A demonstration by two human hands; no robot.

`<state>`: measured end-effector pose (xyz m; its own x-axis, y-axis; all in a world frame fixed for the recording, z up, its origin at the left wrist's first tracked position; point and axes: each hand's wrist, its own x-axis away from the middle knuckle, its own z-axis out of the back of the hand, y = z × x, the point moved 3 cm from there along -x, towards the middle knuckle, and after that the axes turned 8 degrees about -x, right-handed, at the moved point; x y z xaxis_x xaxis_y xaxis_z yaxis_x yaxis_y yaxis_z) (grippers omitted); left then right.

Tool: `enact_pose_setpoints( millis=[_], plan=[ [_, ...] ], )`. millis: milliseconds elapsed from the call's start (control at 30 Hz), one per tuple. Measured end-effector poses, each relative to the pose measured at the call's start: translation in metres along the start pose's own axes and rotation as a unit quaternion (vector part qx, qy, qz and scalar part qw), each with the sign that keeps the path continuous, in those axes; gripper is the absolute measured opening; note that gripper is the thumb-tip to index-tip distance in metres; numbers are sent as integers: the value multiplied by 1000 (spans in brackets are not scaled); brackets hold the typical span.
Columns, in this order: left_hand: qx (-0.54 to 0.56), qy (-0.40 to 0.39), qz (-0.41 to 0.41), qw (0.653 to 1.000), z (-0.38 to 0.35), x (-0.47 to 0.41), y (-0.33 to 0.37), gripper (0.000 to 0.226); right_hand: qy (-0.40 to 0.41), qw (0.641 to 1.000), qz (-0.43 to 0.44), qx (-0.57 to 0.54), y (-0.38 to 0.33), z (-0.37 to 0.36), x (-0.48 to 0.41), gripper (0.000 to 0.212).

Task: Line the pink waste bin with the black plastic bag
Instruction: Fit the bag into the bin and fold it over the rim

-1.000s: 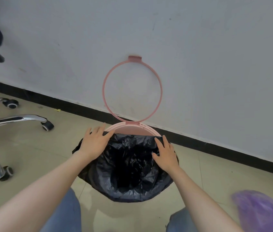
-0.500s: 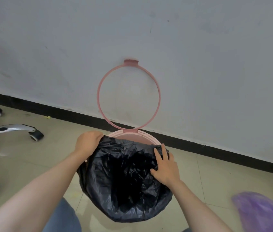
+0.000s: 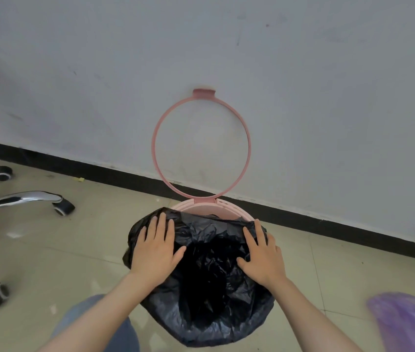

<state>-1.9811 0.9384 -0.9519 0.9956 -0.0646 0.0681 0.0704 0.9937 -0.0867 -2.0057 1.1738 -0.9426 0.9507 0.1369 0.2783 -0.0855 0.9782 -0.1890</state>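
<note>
In the head view, the pink waste bin (image 3: 216, 212) stands at centre frame against the wall's black skirting, only its far rim showing. Its pink hinged ring (image 3: 201, 146) is flipped up against the wall (image 3: 303, 85). The black plastic bag (image 3: 209, 288) is draped over the bin's mouth and hangs down its near and side walls. The left hand (image 3: 156, 247) lies flat, fingers spread, on the bag's left edge; the right hand (image 3: 262, 255) lies flat and spread on the right edge. Chrome chair legs (image 3: 18, 199) with castors sit at left; a blurred purple object (image 3: 409, 323) fills the lower right.
</note>
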Motion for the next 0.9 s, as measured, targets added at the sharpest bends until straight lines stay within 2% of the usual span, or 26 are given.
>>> enact_pose_setpoints(
  millis=[100,200,300,667,733,833,900],
  plan=[
    [57,-12,12,998,3,-13,-5,74,-1,1000,0,-8,0,0,0,73],
    [110,-72,2,991,6,-31,-8,81,4,1000,-3,-30,1,0,-1,72],
    [170,-76,18,982,11,-43,-12,80,3,999,-6,-47,1,0,-1,71],
    [153,-51,17,987,2,-29,-14,81,-26,994,1,-104,-6,20,-34,61],
    [157,-49,14,986,1,-28,-14,81,-18,989,2,-146,-10,22,-43,56],
    [151,-48,14,987,-1,-26,-15,82,20,955,-27,-294,-11,30,-51,43],
    [155,-44,5,987,-2,-26,-14,82,33,942,-40,-332,-8,31,-55,34]
  ],
)
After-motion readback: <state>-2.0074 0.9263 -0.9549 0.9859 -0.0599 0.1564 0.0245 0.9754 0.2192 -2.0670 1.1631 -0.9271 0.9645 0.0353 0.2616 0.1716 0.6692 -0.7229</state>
